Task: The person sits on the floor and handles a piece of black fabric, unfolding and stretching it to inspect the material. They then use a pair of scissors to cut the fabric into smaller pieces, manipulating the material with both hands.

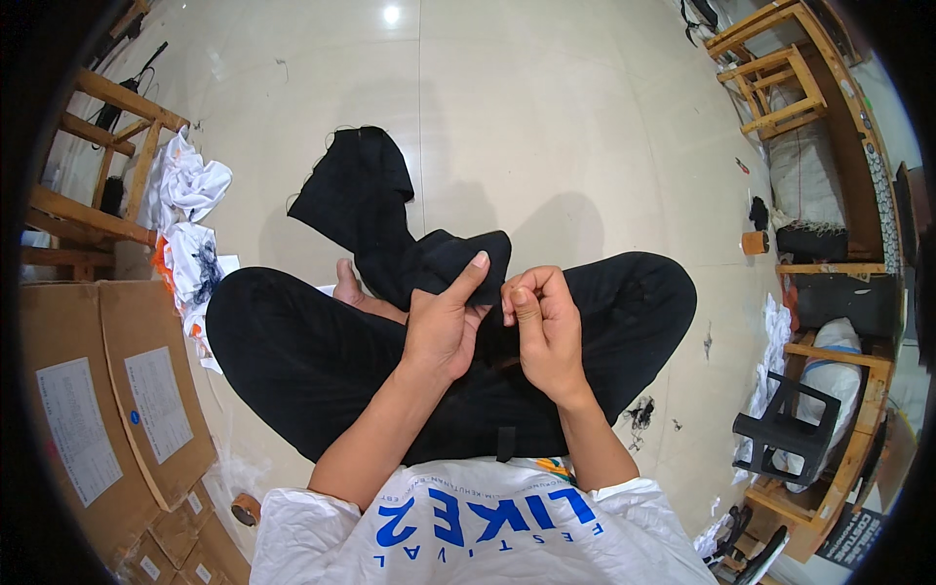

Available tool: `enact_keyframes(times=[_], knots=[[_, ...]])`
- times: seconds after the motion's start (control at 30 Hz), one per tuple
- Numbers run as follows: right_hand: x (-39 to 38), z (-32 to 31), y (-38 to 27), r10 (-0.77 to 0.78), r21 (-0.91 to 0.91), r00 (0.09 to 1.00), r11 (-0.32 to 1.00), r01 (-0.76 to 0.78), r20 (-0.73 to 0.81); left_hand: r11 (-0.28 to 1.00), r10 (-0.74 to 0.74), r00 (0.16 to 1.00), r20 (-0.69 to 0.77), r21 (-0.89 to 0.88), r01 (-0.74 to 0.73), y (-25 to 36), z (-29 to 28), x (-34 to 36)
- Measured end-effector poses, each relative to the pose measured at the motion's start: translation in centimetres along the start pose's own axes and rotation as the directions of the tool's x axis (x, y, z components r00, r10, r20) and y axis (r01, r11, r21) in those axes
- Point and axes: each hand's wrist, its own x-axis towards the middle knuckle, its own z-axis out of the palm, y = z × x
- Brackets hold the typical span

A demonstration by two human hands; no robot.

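Note:
I sit cross-legged on a pale tiled floor in black trousers, with a black cloth draped from my lap out onto the floor ahead. My left hand grips a bunched fold of that cloth, its index finger stretched up along the edge. My right hand is beside it, fingers curled and pinched at the cloth's edge; whether it holds something small is too fine to tell. The two hands nearly touch above my lap.
Stacked cardboard boxes stand at my left, with a tape roll on the floor beside them. White cloths lie heaped by a wooden frame. Wooden shelving, sacks and a black plastic chair line the right side.

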Motion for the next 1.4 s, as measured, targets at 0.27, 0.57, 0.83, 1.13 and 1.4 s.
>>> enact_keyframes(times=[0.27, 0.57, 0.83, 1.13, 1.4], knots=[[-0.7, -1.0, -1.1, 0.131, 0.197, 0.991, 0.972, -0.125, -0.02, 0.96, 0.28, 0.957, -0.072, 0.044, -0.277, 0.8, 1.5, 0.4], [-1.6, -2.0, -2.5, 0.193, 0.283, 0.981, 0.942, -0.18, -0.02, 0.964, 0.267, 0.964, -0.015, -0.012, -0.267, 2.5, 2.8, 0.8], [0.1, -0.9, -2.3, 0.102, -0.237, 0.993, 0.965, -0.115, -0.066, 0.989, 0.148, 0.989, 0.028, 0.002, -0.148, 1.1, 2.3, 0.2], [0.9, 0.7, -2.8, -0.243, -0.232, 0.922, 0.957, 0.176, -0.303, 0.849, -0.323, 0.944, 0.074, -0.417, 0.323, -0.6, -0.6, 2.0], [-1.7, -1.6, -4.2, -0.152, -0.062, 0.872, 0.988, 0.139, -0.466, 0.959, 0.162, 0.986, 0.047, -0.243, -0.145, 3.5, 0.7, 2.3]])
